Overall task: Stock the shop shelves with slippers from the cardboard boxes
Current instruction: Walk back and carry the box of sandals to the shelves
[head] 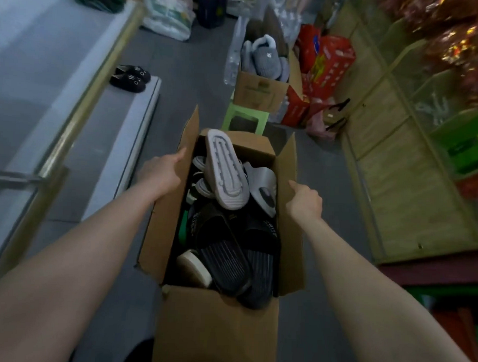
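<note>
An open cardboard box (216, 323) sits between my arms, packed with slippers. A grey slipper (227, 169) lies sole up on top, and black ribbed slippers (224, 261) fill the near end. My left hand (162, 172) grips the left flap, thumb along its edge and fingers hidden behind it. My right hand (305, 200) grips the right flap with the fingers curled under. A pair of black slippers (130, 78) stands on the low white shelf (120, 128) at the left. Further ahead, a second box (258, 93) holds grey fluffy slippers (264, 58).
A green plastic stool (245, 117) stands under the far box. Red bags (331, 65) pile up beside it. A wooden glass-fronted cabinet (395, 186) lines the right side. A white plastic bag (167, 16) lies at the end of the grey floor aisle.
</note>
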A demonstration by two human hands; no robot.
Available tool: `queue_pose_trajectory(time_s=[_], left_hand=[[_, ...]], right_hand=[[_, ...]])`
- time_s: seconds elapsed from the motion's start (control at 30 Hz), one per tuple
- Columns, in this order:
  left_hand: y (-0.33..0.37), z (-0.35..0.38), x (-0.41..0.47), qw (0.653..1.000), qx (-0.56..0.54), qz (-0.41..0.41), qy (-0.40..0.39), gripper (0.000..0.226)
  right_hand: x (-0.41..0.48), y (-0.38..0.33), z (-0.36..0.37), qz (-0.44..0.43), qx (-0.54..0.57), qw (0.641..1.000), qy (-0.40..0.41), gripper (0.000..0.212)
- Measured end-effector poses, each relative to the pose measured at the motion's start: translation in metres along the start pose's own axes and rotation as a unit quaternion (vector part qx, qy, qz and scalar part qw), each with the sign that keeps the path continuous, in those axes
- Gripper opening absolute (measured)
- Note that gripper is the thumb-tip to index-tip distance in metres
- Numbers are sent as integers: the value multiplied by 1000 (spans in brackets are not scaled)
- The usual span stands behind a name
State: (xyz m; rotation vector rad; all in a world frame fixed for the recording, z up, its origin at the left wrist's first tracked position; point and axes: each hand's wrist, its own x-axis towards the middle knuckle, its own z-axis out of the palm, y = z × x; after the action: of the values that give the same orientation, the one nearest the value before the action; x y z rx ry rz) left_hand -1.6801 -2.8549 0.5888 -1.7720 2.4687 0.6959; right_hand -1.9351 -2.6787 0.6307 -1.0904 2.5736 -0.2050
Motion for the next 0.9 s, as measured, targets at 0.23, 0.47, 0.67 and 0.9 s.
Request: queue_pose_trajectory(time_s=[0.23,0.47,0.67,0.9], left_hand=[[58,21,150,999,-26,-23,-4,86],[97,71,286,997,-61,-41,-30,87],[102,129,374,993,-63,-69,-69,88],[103,223,437,986,-73,-95,-119,91]], right_hand=[[186,-4,-12,-25,-45,999,-16,51],[349,-1,2,-22,-65,997,-42,56],[455,25,56,-17,-74,993,-85,62],[547,72,149,-29,-77,989,-121,68]])
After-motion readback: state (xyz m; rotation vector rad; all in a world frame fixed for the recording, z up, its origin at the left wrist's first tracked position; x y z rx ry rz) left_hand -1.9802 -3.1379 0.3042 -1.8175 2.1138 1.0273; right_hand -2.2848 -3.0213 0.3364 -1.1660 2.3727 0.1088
